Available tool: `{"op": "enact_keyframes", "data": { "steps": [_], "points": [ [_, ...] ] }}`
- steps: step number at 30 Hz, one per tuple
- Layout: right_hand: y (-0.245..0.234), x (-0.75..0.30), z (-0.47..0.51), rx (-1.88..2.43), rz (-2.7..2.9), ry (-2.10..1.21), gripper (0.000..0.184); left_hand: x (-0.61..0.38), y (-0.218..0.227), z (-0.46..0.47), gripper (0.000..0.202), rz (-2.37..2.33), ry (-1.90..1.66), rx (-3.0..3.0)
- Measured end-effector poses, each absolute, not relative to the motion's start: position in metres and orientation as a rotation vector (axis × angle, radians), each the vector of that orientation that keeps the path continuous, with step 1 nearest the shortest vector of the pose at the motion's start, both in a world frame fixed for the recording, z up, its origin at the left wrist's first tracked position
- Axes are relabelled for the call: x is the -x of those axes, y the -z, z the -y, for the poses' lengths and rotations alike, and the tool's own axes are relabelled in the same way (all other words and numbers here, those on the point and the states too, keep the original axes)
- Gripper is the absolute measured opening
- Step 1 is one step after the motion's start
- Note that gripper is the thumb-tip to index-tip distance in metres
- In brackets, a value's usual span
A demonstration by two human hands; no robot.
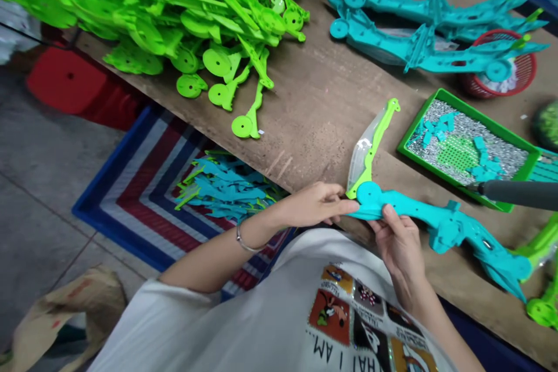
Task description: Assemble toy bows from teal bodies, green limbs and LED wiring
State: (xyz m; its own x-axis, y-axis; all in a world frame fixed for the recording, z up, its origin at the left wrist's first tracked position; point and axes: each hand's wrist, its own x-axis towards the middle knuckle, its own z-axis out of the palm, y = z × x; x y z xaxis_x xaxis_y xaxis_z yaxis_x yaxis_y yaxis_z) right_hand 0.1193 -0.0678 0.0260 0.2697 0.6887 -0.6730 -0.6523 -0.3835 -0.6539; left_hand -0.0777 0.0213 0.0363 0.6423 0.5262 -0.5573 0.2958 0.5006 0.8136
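Item one: long turquoise plastic part with a round boss near its left end (407,203), lying across the near right of the tabletop (300,104); both hands are working at its left end. Right hand (399,241): fingers are gripping the near edge, thumb on top. Left hand (318,204): fingers are curling against the left tip; whether they are pinching it, one cannot tell.

Item two: slim lime-green plastic arm with a clear film-like piece (372,151), extending far from beside the boss.

Item three: green rectangular plastic tray (462,186), standing to the right, holding small silvery pieces (514,154) and small turquoise plastic parts (486,165). A grey rod-shaped tool (518,193) is crossing its near edge.

Item four: heap of lime-green plastic parts (187,6), spreading over the far left.

Item five: long turquoise plastic assemblies (383,40), lying far right, one overlapping a red plastic basket (529,70).
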Motion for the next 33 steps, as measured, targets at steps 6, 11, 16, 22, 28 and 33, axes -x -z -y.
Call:
{"op": "enact_keyframes", "data": {
  "steps": [6, 11, 16, 22, 28, 33],
  "points": [
    [-0.026, -0.119, 0.055, 1.308, 0.036, -1.443, 0.025, 0.074, -0.026, -0.008, 0.039, -1.019, -0.293, -0.922],
    [-0.023, -0.115, 0.046, 1.268, 0.042, -1.446, 0.028, 0.067, -0.023, -0.012, 0.037, -1.072, -0.327, -0.850],
    [-0.033, -0.136, 0.053, 1.231, 0.036, -1.597, 0.034, 0.067, -0.012, -0.018, 0.040, -1.076, -0.349, -0.834],
    [-0.069, -0.202, 0.073, 1.586, 0.490, -1.055, 0.052, 0.071, -0.005, -0.023, 0.048, -1.016, -0.392, -0.757],
    [-0.077, -0.247, 0.029, 1.677, 0.830, -0.455, 0.071, 0.075, -0.002, -0.020, 0.054, -0.984, -0.444, -0.685],
    [-0.091, -0.254, -0.001, 1.562, 0.892, -0.575, 0.046, 0.073, -0.003, -0.018, 0.050, -1.009, -0.453, -0.688]
  ]
}}
